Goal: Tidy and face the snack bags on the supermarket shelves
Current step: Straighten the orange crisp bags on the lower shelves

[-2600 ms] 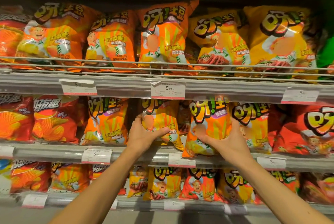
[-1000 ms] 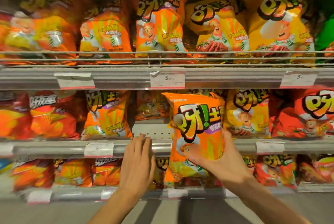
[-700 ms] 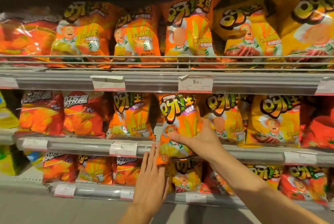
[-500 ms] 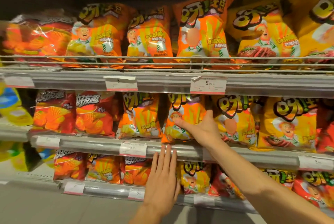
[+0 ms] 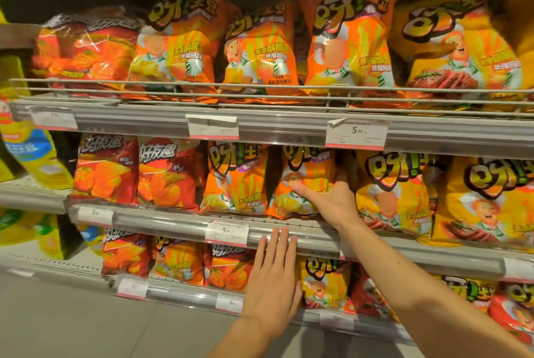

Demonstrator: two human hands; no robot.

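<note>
An orange snack bag (image 5: 304, 168) stands upright on the middle shelf (image 5: 173, 221), front facing out. My right hand (image 5: 332, 200) holds it at its lower right, with the thumb across the front and the fingers tucked behind its right edge. To its left stands a matching orange bag (image 5: 234, 181), and to its right a yellow bag (image 5: 393, 195). My left hand (image 5: 274, 276) is flat with straight fingers, holding nothing. Its fingertips reach the middle shelf's front rail, in front of the bottom-shelf bags.
Red chip bags (image 5: 107, 169) fill the middle shelf's left. The top shelf (image 5: 274, 124) holds orange and yellow bags behind a wire guard (image 5: 260, 87). More bags (image 5: 179, 262) sit on the bottom shelf. Price tags (image 5: 226, 233) hang on the rails. Yellow-blue bags (image 5: 31, 152) are at far left.
My right hand has carried the orange bag from in front of the shelves into the gap on the middle shelf. My left hand dropped below the rail. The view shifted left.
</note>
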